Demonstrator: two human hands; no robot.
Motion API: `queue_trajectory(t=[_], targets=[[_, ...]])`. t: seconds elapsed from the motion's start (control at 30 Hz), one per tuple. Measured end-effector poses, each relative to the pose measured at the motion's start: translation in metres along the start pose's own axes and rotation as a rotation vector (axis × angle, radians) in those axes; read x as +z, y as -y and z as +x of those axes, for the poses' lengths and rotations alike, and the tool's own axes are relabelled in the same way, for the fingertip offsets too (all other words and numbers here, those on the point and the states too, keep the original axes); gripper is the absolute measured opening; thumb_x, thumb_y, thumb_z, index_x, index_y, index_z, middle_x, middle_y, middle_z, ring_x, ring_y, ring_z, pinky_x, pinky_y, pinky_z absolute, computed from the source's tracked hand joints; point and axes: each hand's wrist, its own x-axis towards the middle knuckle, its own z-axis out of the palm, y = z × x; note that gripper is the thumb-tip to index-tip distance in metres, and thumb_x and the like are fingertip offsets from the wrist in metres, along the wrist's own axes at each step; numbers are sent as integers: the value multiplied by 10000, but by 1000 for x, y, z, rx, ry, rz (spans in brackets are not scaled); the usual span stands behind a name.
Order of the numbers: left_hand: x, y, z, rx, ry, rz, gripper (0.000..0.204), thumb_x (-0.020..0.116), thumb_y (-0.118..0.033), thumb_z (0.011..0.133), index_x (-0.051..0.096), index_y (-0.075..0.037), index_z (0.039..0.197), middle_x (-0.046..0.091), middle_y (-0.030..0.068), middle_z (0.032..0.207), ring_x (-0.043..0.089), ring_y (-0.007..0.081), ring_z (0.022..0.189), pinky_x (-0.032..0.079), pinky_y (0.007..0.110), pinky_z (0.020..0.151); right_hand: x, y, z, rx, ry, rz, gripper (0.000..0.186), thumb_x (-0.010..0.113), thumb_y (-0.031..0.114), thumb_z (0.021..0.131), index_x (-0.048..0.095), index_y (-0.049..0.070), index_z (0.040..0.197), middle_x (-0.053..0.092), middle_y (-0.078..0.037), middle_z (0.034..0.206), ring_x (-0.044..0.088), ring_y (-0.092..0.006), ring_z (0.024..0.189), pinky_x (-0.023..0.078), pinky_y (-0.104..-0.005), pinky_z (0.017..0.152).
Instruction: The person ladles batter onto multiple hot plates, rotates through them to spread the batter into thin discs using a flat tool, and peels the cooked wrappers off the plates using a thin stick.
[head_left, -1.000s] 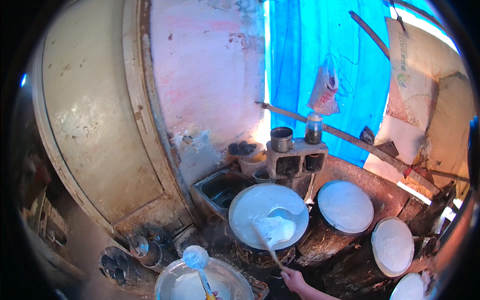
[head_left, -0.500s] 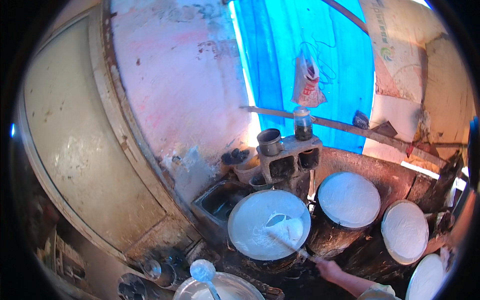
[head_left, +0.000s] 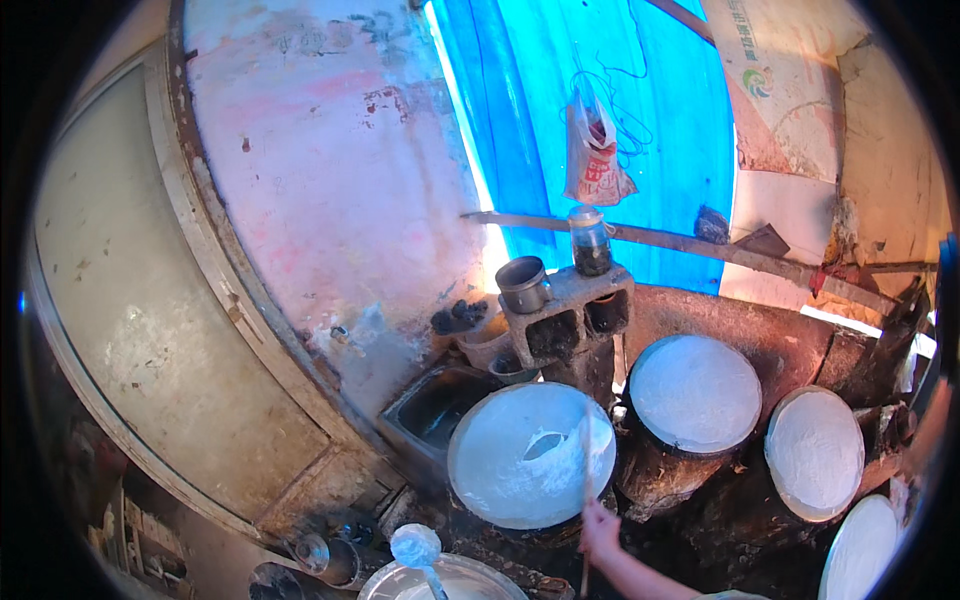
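Note:
My right hand (head_left: 600, 528) is closed round a long thin stick (head_left: 587, 455), which stands nearly upright in view across the right side of a round pan (head_left: 500, 450) coated in white batter, with a torn opening near its middle. At the bottom, a batter-covered ladle (head_left: 414, 545) is raised over a large metal basin (head_left: 480, 568) of white liquid; its handle runs out of frame, and my left hand is not in view.
More white-coated round pans (head_left: 690, 390) on blackened drum stoves stand to the right. Behind are a metal sink (head_left: 410, 408) and a concrete block (head_left: 555, 310) carrying a pot (head_left: 522, 283) and jar (head_left: 590, 242). A door (head_left: 130, 320) lies left; cylinders (head_left: 340, 560) sit lower left.
My right hand has swung the stick from a slant to nearly upright at the pan's right side. The view has shifted, and my left hand, partly visible earlier, has left it.

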Motion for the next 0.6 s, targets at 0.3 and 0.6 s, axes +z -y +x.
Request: queue_trajectory(t=[0.3,0.6], targets=[[-3,2,-11,-18,-38,63,287,407,-148,949,442,-96,1230,337,-47,626,341,29,481,302,149,388,-10,27,1,19,145,158,317,540,245,882,567,127,1175,372,39,500,338,-76,353,279,-227,316],[-17,3,-6,-36,-32,264,380,409,-27,873,427,-108,1244,374,-44,652,344,37,456,293,144,375,7,40,30,145,309,28,211,615,185,835,594,49,996,436,-11,508,370,-119,337,283,-248,309]])
